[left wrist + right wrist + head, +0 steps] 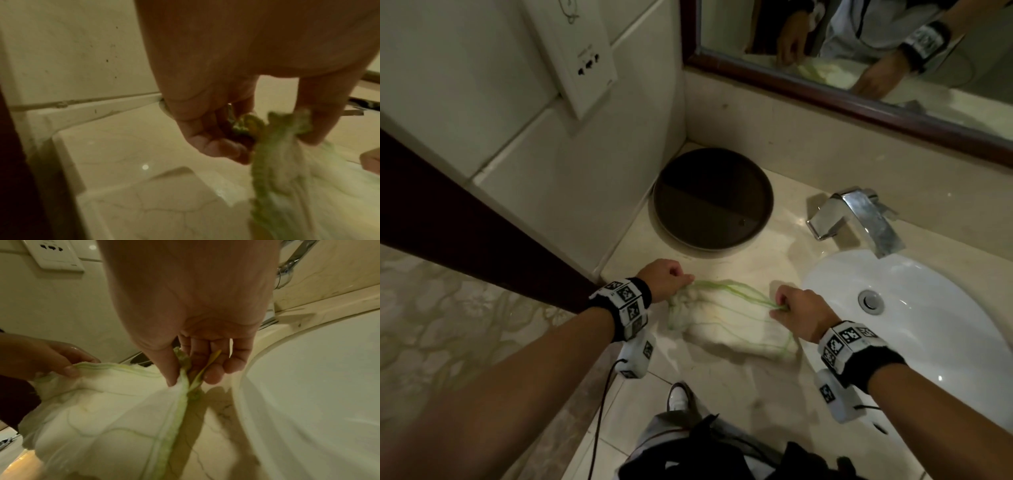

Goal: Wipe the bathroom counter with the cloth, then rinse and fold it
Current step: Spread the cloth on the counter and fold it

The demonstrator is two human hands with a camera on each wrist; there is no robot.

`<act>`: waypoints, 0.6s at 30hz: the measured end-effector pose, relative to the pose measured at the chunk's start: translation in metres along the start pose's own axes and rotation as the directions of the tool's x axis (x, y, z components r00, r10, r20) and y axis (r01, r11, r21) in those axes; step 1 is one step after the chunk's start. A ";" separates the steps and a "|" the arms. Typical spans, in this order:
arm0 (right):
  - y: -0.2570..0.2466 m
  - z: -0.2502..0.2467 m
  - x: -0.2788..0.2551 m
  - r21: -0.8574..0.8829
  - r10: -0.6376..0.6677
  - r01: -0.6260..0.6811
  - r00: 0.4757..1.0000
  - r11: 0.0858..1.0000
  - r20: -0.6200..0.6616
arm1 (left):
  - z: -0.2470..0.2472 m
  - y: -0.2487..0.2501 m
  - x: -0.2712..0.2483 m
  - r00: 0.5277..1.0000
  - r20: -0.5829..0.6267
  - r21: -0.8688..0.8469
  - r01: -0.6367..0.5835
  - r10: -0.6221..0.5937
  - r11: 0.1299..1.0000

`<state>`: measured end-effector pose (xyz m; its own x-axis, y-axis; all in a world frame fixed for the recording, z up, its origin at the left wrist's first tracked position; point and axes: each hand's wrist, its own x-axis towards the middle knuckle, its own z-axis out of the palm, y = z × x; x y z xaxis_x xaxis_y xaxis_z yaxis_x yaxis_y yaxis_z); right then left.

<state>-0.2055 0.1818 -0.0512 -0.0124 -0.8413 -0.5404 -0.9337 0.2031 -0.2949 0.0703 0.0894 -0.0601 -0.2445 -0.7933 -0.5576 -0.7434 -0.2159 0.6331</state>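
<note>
Left hand (pixel 669 279), right hand (pixel 803 310) each pinch cloth (pixel 726 322) corner near counter (pixel 767 212) front edge. Pull flat, match corners, fold.

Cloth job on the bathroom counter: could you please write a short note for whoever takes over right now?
Left hand: pinches the far-left corner of the cloth.
Right hand: pinches the far-right corner by its green edge.
The cloth lies on the counter, left of the sink, stretched between both hands.
Done: cannot tell whether wiping and rinsing are finished; the tap is not running.
Left: fold the cloth.
</note>
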 end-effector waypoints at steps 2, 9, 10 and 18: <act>-0.002 0.002 0.000 0.003 -0.003 0.003 1.000 1.000 0.000 | 0.005 0.002 0.001 0.999 -0.035 -0.037 0.020 -0.021 0.999; 0.009 0.004 0.000 0.044 0.005 -0.005 1.000 0.999 0.020 | -0.001 0.009 0.006 0.998 0.039 -0.159 0.061 -0.056 0.985; 0.010 0.005 0.000 0.048 0.006 -0.007 1.000 0.999 0.015 | -0.001 0.007 0.006 0.997 0.054 -0.142 0.057 -0.050 0.988; 0.006 0.006 0.002 0.047 -0.048 0.052 0.995 0.998 -0.084 | 0.006 0.010 0.004 0.999 -0.029 0.008 -0.015 0.015 1.000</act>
<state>-0.2087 0.1848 -0.0588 0.0023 -0.8891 -0.4577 -0.9153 0.1825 -0.3591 0.0581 0.0872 -0.0593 -0.2372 -0.8129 -0.5319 -0.7446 -0.1995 0.6370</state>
